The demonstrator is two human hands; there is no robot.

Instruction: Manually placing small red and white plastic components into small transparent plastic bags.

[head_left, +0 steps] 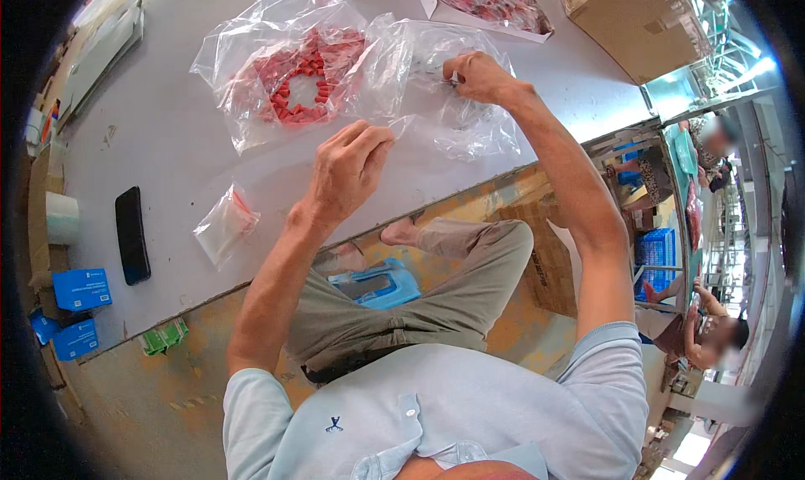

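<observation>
My left hand is closed above the near part of the table, a small piece of transparent plastic showing at its fingertips. To its upper right, my right hand is curled in a pinch over a large transparent plastic bag; what its fingers hold, if anything, is too small to make out. Left of that bag lies another open transparent bag with many small red tube-shaped pieces in it. A small plastic packet with a reddish edge rests left of my left hand.
A white box of red packed pieces and a cardboard carton stand at the far right. A black phone, blue boxes and a white roll are at the left. Other people are at the right, beyond the table.
</observation>
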